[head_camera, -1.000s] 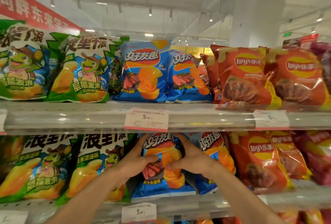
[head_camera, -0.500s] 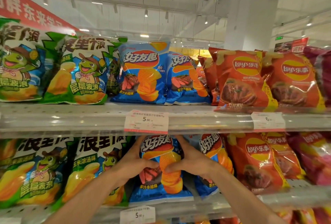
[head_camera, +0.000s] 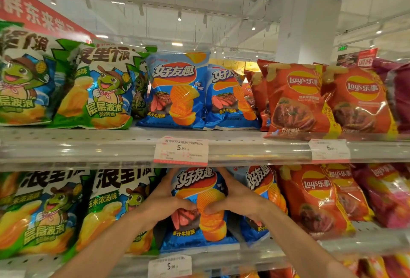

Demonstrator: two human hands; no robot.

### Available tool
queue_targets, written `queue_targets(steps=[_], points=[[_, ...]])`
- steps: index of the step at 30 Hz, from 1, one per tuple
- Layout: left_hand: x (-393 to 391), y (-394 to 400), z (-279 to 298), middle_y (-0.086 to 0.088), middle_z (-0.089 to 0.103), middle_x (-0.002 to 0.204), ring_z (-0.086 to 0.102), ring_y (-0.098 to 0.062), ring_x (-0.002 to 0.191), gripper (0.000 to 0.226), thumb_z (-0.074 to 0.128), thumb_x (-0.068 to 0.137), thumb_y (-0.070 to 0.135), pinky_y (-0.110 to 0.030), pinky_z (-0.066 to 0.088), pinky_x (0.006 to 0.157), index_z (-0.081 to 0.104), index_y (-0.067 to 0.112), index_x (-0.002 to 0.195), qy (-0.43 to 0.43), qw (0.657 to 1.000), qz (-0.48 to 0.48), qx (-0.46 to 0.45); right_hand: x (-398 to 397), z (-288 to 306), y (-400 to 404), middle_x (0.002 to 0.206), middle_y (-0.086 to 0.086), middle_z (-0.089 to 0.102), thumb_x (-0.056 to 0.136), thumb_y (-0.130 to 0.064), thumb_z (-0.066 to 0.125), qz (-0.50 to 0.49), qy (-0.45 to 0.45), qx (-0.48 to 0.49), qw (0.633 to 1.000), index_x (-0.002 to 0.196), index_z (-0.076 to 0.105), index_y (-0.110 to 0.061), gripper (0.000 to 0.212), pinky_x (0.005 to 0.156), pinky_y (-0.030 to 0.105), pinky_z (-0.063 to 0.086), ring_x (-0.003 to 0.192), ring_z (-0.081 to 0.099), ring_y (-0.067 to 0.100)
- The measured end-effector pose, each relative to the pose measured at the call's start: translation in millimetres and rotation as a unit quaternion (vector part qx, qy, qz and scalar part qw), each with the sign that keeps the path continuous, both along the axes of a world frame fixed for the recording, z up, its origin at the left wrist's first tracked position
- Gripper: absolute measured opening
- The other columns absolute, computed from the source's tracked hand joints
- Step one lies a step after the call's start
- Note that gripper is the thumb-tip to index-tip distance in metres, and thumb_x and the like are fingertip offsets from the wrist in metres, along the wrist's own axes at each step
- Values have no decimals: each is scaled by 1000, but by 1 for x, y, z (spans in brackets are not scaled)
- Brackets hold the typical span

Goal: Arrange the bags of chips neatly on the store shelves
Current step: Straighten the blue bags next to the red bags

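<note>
A blue chip bag (head_camera: 195, 233) with orange wavy chips and a steak picture stands upright on the lower shelf (head_camera: 221, 257), under the price tag. My left hand (head_camera: 165, 200) grips its left edge and my right hand (head_camera: 235, 200) grips its right edge; both thumbs press on its front near the middle. A second blue bag (head_camera: 264, 186) leans behind my right hand. Green frog bags (head_camera: 111, 206) stand to the left, red Lay's bags (head_camera: 315, 200) to the right.
The upper shelf (head_camera: 88, 144) carries green frog bags (head_camera: 99, 91), two blue bags (head_camera: 177, 93) and red Lay's bags (head_camera: 297, 98). Price tags (head_camera: 180, 151) hang on the shelf rails. Purple bags (head_camera: 390, 193) fill the far right. A white pillar (head_camera: 308, 22) rises behind.
Both hands stay on the blue bag and have squeezed closer together on its front. The view has shifted slightly; the bag stands a little more upright.
</note>
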State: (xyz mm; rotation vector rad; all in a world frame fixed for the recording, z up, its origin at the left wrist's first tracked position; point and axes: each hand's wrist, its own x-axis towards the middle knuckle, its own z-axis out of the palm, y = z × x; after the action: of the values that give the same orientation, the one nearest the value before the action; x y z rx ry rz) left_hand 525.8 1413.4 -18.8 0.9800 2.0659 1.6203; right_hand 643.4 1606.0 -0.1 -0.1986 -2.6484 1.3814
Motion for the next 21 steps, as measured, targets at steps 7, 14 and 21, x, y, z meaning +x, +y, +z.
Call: queue_targets(steps=[7, 14, 21], points=[[0, 0, 1, 10, 59, 129, 58, -7, 117, 101, 91, 58, 6, -31, 52, 99, 40, 44, 137, 23, 1000, 9, -14, 2, 2, -1, 134, -29, 46, 65, -21, 90, 3, 0, 10, 1000, 150, 15, -50, 117, 99, 15, 44, 121, 47, -7], [4, -1, 1, 14, 58, 126, 57, 1, 113, 100, 90, 64, 6, -17, 49, 89, 34, 41, 138, 62, 998, 23, -12, -3, -1, -5, 145, -22, 42, 58, -33, 91, -26, 5, 54, 998, 151, 8, -52, 126, 105, 29, 47, 130, 45, 5], [19, -9, 2, 18, 46, 143, 45, 17, 121, 77, 71, 89, 13, 0, 34, 97, 28, 54, 137, 221, 974, 54, -3, 0, 2, -8, 146, -19, 34, 69, -27, 88, -18, 27, 86, 996, 154, 10, -39, 116, 105, 18, 40, 135, 37, 6]])
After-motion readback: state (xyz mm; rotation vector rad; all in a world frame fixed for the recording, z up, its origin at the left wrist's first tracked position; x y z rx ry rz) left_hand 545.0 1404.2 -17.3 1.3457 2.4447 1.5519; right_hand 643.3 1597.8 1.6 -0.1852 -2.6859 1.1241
